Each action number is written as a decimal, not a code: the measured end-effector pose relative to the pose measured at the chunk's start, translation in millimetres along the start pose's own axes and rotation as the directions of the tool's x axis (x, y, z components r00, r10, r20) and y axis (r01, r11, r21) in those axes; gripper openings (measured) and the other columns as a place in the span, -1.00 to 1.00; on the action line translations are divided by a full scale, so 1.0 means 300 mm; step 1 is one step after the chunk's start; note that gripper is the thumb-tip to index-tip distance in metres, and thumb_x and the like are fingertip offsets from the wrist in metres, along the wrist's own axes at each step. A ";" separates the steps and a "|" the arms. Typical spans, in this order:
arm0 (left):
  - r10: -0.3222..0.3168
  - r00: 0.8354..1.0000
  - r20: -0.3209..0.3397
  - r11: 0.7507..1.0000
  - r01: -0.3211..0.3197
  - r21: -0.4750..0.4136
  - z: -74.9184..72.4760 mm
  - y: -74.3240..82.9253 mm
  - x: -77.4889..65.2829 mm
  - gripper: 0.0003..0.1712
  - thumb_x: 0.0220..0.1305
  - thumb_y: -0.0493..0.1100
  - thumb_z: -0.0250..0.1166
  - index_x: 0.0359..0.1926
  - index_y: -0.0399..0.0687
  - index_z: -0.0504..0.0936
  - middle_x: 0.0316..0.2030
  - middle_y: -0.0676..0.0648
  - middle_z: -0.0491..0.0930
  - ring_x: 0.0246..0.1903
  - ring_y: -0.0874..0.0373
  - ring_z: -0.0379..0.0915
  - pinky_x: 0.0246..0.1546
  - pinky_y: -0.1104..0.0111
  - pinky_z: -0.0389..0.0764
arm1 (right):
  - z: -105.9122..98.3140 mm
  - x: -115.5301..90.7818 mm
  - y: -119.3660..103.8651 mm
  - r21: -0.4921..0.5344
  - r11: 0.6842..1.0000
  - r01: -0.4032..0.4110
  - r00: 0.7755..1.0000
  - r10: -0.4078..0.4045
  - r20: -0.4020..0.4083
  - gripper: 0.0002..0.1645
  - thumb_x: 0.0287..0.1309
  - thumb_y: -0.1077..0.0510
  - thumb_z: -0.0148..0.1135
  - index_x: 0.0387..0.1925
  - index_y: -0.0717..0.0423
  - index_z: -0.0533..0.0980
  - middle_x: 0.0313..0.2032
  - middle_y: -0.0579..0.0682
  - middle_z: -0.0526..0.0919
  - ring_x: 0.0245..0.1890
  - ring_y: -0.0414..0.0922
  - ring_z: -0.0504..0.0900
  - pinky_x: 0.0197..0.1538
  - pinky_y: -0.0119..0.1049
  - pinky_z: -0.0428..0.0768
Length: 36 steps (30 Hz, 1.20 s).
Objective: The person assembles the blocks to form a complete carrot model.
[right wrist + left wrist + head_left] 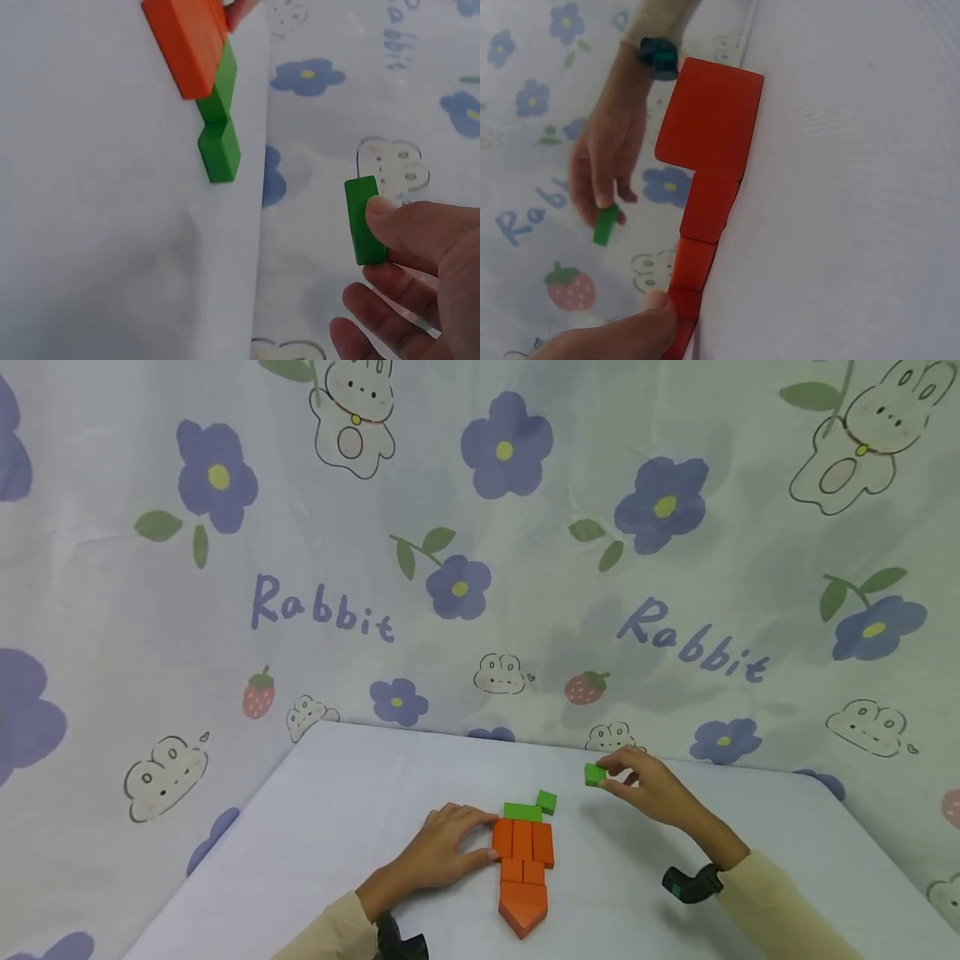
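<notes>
My right hand (651, 785) pinches a small green block (595, 775) between thumb and fingertips, held up to the right of the row of blocks. In the right wrist view, the thumb lies across this green block (364, 220). My left hand (442, 850) rests at the left side of the orange blocks (522, 841), its index fingertip at the upper corner and thumb lower down. Below these stand two smaller orange blocks and a pointed orange block (522, 903). A flat green block (522, 812) lies along the top, with a tilted green cube (547, 802) at its right corner.
The blocks lie on a white table (360, 777). Behind it hangs a pale curtain (555, 568) printed with rabbits, flowers and strawberries. Each wrist wears a black camera band (692, 885).
</notes>
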<state>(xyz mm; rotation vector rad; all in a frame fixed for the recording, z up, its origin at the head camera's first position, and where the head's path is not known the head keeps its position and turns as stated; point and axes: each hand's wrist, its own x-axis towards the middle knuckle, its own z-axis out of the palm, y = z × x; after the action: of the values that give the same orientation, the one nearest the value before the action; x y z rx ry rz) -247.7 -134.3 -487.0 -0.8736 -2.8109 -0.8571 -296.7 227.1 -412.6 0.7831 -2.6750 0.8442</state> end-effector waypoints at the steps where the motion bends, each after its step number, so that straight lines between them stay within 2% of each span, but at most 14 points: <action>1: 0.000 1.000 0.001 1.000 0.000 -0.002 0.001 -0.001 -0.001 -0.37 0.30 0.33 0.23 0.32 0.27 0.50 0.22 0.17 0.55 0.22 0.13 0.39 0.16 0.06 0.35 | 0.005 0.019 -0.022 0.000 1.000 0.020 1.000 -0.020 0.024 -0.68 0.20 0.13 0.40 -0.01 0.06 0.61 -0.14 -0.09 0.63 -0.14 -0.07 0.64 -0.15 -0.39 0.63; 9: 0.015 1.000 0.001 1.000 -0.015 0.010 -0.007 -0.004 0.007 -0.37 0.31 0.35 0.21 0.33 0.30 0.48 0.23 0.19 0.53 0.21 0.16 0.38 0.16 0.09 0.35 | 0.072 0.162 -0.158 0.067 0.990 0.122 0.986 -0.129 0.110 -0.65 0.22 0.11 0.38 0.03 0.09 0.60 -0.11 -0.04 0.63 -0.09 -0.01 0.62 -0.07 -0.21 0.66; 16: 0.017 1.000 0.001 1.000 -0.017 0.004 -0.007 -0.003 0.013 -0.37 0.30 0.35 0.22 0.31 0.29 0.50 0.21 0.18 0.55 0.20 0.15 0.39 0.15 0.08 0.36 | 0.201 0.257 -0.188 0.092 0.990 0.105 0.967 -0.123 0.225 -0.65 0.24 0.04 0.37 0.02 0.03 0.59 -0.13 -0.08 0.61 -0.11 -0.11 0.59 -0.07 -0.33 0.62; 22: 0.031 0.999 0.009 0.999 -0.031 0.004 0.009 -0.004 0.015 -0.36 0.31 0.37 0.19 0.31 0.27 0.49 0.21 0.18 0.55 0.19 0.18 0.38 0.14 0.11 0.36 | 0.300 0.280 -0.169 0.078 0.997 0.001 0.939 -0.028 0.343 -0.72 0.25 0.08 0.35 -0.02 0.02 0.61 -0.10 -0.11 0.64 -0.07 -0.16 0.59 -0.01 -0.25 0.62; 27: 0.031 1.000 0.005 0.999 -0.031 0.011 0.009 -0.002 0.011 -0.35 0.30 0.36 0.21 0.31 0.25 0.50 0.22 0.17 0.55 0.18 0.16 0.39 0.12 0.12 0.37 | 0.336 0.295 -0.162 0.043 0.999 -0.004 0.918 -0.014 0.396 -0.73 0.22 0.15 0.36 -0.05 0.10 0.64 -0.12 -0.06 0.67 -0.10 -0.14 0.58 0.04 -0.17 0.60; 31: 0.027 1.000 0.001 0.999 -0.027 0.016 0.005 -0.002 0.009 -0.36 0.31 0.36 0.21 0.32 0.27 0.49 0.22 0.18 0.55 0.17 0.18 0.39 0.13 0.12 0.37 | 0.340 0.302 -0.162 0.035 0.999 -0.010 0.917 -0.005 0.399 -0.72 0.24 0.14 0.34 -0.03 0.12 0.66 -0.13 -0.05 0.69 -0.14 -0.16 0.56 0.04 -0.15 0.59; 36: 0.021 1.000 -0.002 1.000 -0.021 0.010 0.002 -0.006 0.002 -0.37 0.30 0.35 0.21 0.31 0.27 0.50 0.21 0.18 0.55 0.17 0.17 0.39 0.13 0.10 0.37 | 0.351 0.294 -0.161 0.027 0.999 0.028 0.928 -0.036 0.371 -0.75 0.32 0.13 0.27 -0.03 0.10 0.67 -0.13 -0.06 0.72 -0.14 -0.17 0.60 0.00 -0.19 0.62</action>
<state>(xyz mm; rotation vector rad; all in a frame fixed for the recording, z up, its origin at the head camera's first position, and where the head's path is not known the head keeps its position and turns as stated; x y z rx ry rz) -249.2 -134.8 -488.3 -0.8989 -2.7958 -0.8404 -349.0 94.7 -443.2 1.0860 -2.9704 0.7829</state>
